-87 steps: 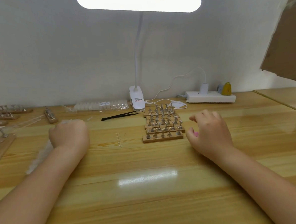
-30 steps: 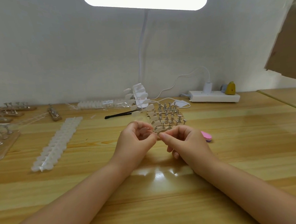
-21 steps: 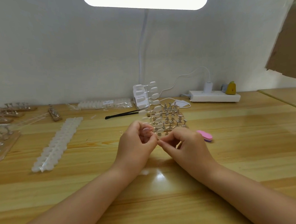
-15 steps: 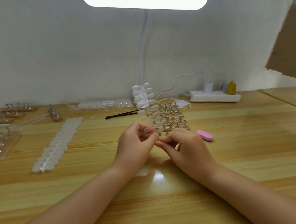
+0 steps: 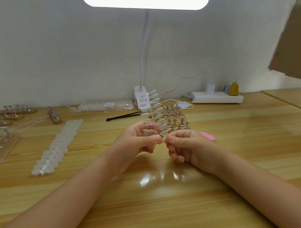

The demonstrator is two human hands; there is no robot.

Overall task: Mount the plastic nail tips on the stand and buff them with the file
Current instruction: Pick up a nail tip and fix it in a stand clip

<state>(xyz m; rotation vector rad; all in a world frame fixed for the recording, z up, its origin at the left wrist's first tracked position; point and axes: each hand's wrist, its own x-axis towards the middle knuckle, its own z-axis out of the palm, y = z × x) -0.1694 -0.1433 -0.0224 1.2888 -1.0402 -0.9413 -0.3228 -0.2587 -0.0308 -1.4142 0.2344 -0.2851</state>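
Nail-craft workbench – desk lamp (image 5: 145,1), stands (image 5: 171,119)

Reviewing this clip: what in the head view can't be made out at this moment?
- Pink file: mostly hidden behind the right hand.
- Tip pinched by the right hand on the nail tip strip: too small to tell whether it is detached.
- Stand: front rows covered by the strip and both hands; left hand.

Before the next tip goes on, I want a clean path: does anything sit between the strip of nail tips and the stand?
Nothing visible does. Both hands hold the strip of nail tips just in front of the stand; the pink file lies off to the right.
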